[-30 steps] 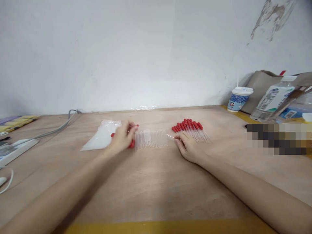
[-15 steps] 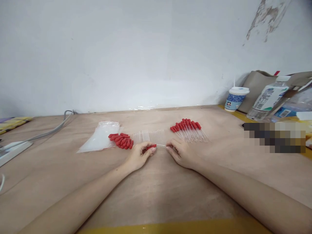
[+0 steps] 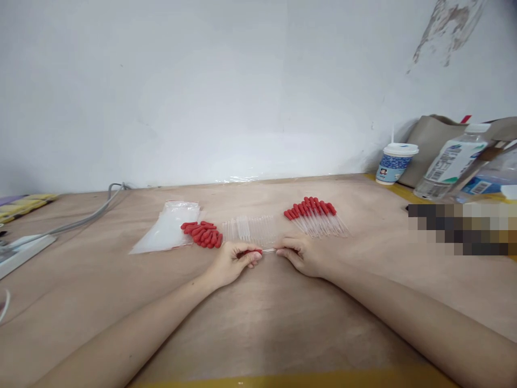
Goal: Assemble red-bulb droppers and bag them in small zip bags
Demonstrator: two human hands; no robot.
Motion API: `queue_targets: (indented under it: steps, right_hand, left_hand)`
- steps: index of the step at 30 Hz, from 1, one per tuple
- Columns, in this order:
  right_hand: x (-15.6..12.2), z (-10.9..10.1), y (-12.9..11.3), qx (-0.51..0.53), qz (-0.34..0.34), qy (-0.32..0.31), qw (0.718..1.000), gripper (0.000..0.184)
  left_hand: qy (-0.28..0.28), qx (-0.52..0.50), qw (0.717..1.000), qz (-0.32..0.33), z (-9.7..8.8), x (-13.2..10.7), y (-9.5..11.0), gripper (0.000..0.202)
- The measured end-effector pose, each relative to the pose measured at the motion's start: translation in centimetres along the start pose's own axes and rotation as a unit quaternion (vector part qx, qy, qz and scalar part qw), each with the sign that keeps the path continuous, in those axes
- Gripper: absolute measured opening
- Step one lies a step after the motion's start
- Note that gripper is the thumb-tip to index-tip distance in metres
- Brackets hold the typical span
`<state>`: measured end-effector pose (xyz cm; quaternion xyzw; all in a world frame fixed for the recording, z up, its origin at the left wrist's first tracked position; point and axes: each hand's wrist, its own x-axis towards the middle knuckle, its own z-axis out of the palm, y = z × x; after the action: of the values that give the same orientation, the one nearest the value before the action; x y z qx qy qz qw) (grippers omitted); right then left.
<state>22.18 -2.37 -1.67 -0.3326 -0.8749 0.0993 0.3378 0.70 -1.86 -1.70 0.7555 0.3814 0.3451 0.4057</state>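
Observation:
Between finger and thumb, my left hand (image 3: 236, 262) pinches a red rubber bulb (image 3: 258, 251). A clear glass dropper tube (image 3: 270, 249) runs from the bulb's end to my right hand (image 3: 298, 254), whose closed fingers grip its other end. Whether the tube sits inside the bulb is too small to tell. Just beyond my hands lies a row of clear dropper tubes (image 3: 248, 228). Left of that row is a heap of red rubber bulbs (image 3: 202, 234). Droppers with red bulbs on clear tubes (image 3: 313, 210) lie fanned out to the right.
A stack of clear plastic bags (image 3: 163, 229) lies left of the bulbs. Farther left are a grey cable (image 3: 91, 216) and a white power strip (image 3: 28, 253). At the right stand a lidded paper cup (image 3: 397, 163), a plastic bottle (image 3: 452, 161) and a grey bag (image 3: 424, 137).
Both hands have come slightly lower, toward me, with the bulb and tube. My left fingers cover more of the bulb, and a shorter length of tube shows between the hands.

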Motion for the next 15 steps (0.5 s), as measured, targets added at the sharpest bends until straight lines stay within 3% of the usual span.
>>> queue_targets:
  steps: [5, 10, 15]
  right_hand:
    - [-0.07, 0.06, 0.11, -0.066, -0.005, -0.021, 0.998, 0.02]
    - [-0.43, 0.42, -0.38, -0.186, -0.027, -0.004, 0.982, 0.02]
    - [-0.66, 0.5, -0.08, -0.139, -0.001, 0.003, 0.99, 0.018]
  left_hand:
    - [-0.027, 0.045, 0.999, 0.007, -0.07, -0.11, 0.21, 0.023]
    - [-0.003, 0.137, 0.99, 0.037, -0.06, -0.32, 0.68, 0.024]
    - [0.023, 0.16, 0.985, 0.052, -0.31, -0.36, 0.68, 0.025]
